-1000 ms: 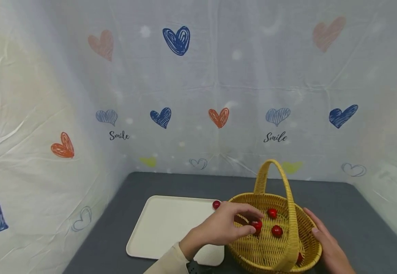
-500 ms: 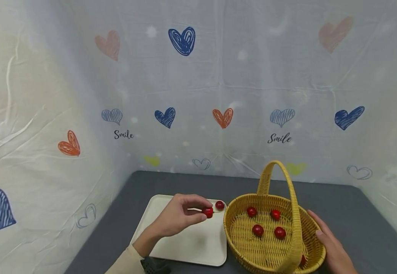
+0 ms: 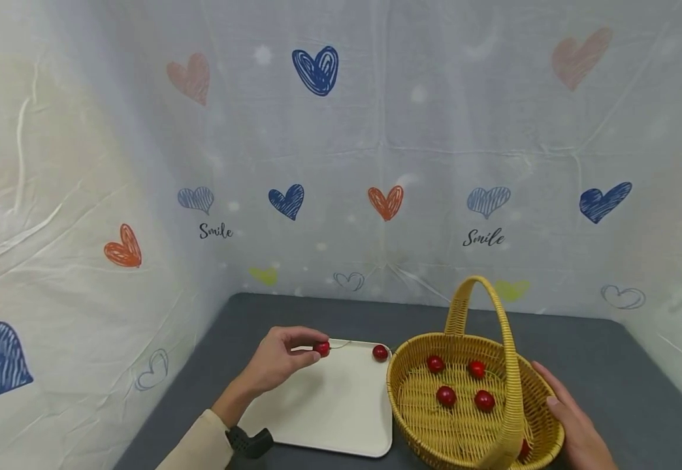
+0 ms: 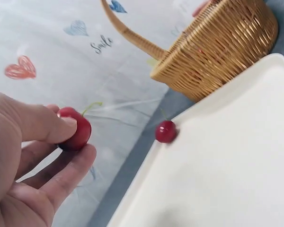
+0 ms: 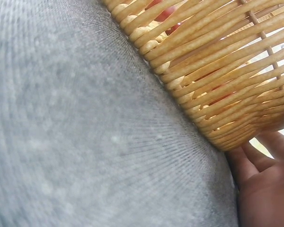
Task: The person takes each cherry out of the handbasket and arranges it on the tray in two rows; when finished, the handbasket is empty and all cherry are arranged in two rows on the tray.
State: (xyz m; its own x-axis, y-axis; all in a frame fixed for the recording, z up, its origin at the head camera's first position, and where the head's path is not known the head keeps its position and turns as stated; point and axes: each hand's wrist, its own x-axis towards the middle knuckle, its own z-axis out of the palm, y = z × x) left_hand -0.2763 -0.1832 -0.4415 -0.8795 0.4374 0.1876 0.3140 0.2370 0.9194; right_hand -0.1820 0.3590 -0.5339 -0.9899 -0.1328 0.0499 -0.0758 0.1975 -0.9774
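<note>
Backdrop: a white sheet (image 3: 376,130) printed with hearts and the word "Smile" encloses the work area on three sides.

Bench (image 3: 611,365): dark grey surface carrying all items.

Tray (image 3: 329,411): cream, rectangular, flat on the bench, just left of the basket and touching or nearly touching it. One loose cherry (image 3: 380,353) lies at its far right corner, where it also lay half a second ago.

Basket (image 3: 529,418): yellow wicker with an upright hoop handle. At least four cherries rest on its floor, one more than a second ago showed uncovered, since the left hand no longer reaches in.

Left hand (image 3: 276,359): a second ago it was inside the basket at a cherry; it has since travelled left and now hovers over the tray's far edge. Thumb and fingers pinch a held cherry (image 4: 75,128), stem trailing; the left wrist view confirms the grasp. Judgement: a transfer from basket to tray is under way, with the fruit carried across but not yet set down.

Right hand (image 3: 573,427): fingers lie fairly straight against the basket's outer right wall, steadying it, unchanged in place.
</note>
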